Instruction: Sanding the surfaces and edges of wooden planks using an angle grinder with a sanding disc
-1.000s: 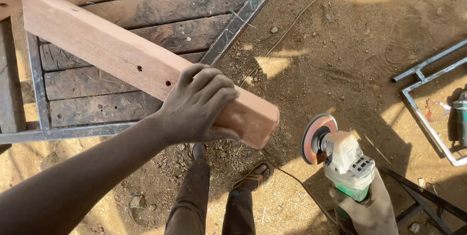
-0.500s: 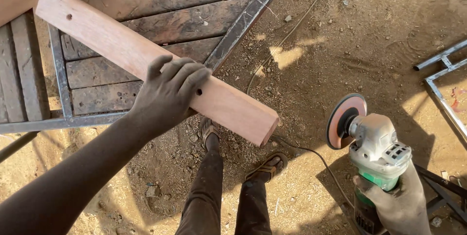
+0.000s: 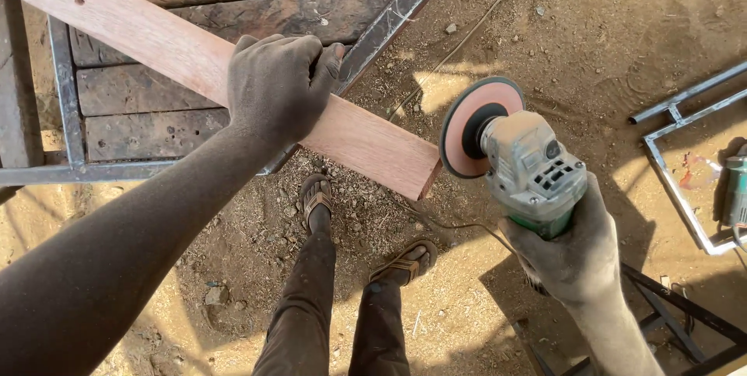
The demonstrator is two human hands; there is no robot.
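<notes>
The long wooden board [image 3: 194, 65] lies slanted across the metal frame [image 3: 66, 104] of the old plank table, and its cut end sticks out over the dirt above my feet. My left hand [image 3: 276, 88] is wrapped tight around the board near its middle, pressing it down. My right hand [image 3: 572, 248] grips the green and grey grinder [image 3: 529, 166] by its body. A moment ago the grinder was lower and farther from the wood. Now its round pink disc [image 3: 478, 127] sits just beside the board's end, almost touching it. I think the sanding is about to start. Another metal frame [image 3: 685, 181] lies on the ground at my right.
</notes>
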